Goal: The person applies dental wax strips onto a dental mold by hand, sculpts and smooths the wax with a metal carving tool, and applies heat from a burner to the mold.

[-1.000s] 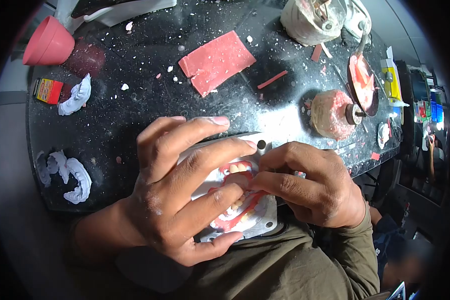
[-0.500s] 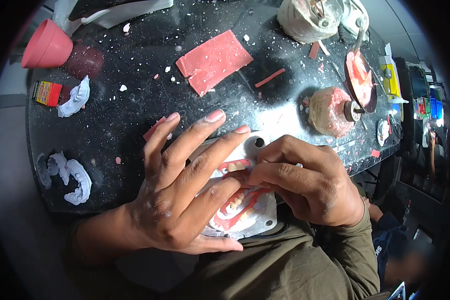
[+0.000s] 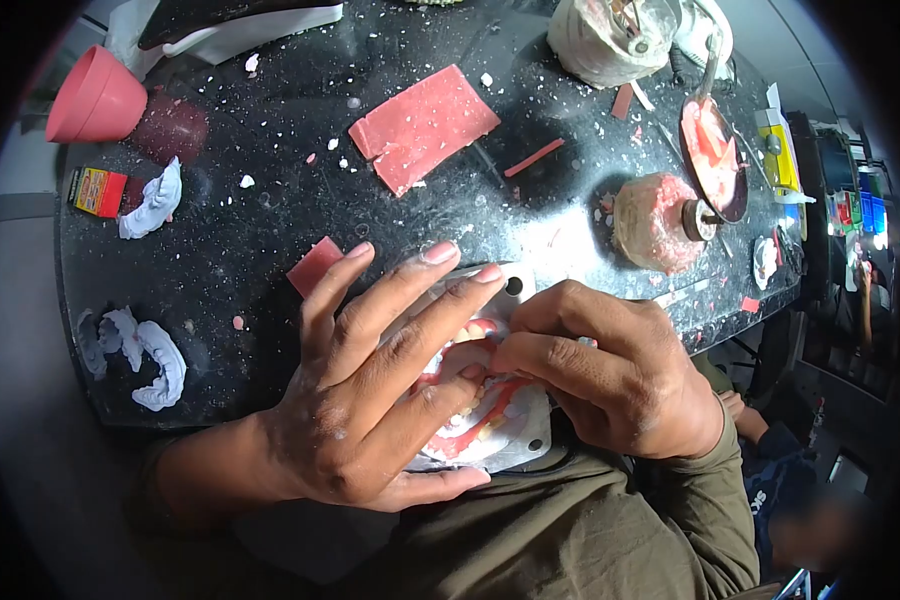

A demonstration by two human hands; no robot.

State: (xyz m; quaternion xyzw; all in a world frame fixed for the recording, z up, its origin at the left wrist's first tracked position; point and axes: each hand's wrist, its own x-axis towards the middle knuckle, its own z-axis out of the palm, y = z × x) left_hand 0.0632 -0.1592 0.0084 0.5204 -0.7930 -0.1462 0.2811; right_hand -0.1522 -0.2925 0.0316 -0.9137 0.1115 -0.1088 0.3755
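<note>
Though part-hidden, right fingers point(image 3: 568, 358) perhaps pinched.

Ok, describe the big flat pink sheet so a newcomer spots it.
On the white-speckled black tabletop, look beyond the bare left hand. There lies the flat pink rectangular sheet, far broader than the narrow pink strip to its right.

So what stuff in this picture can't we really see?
All in the head view:
- What the right hand might be pinching: hidden by its own curled fingers.
- Part of the teeth model: covered by both hands, mostly the left hand.
- The black-and-white thing: cut off by the top edge.
- The little box's writing: too small to read.
</note>
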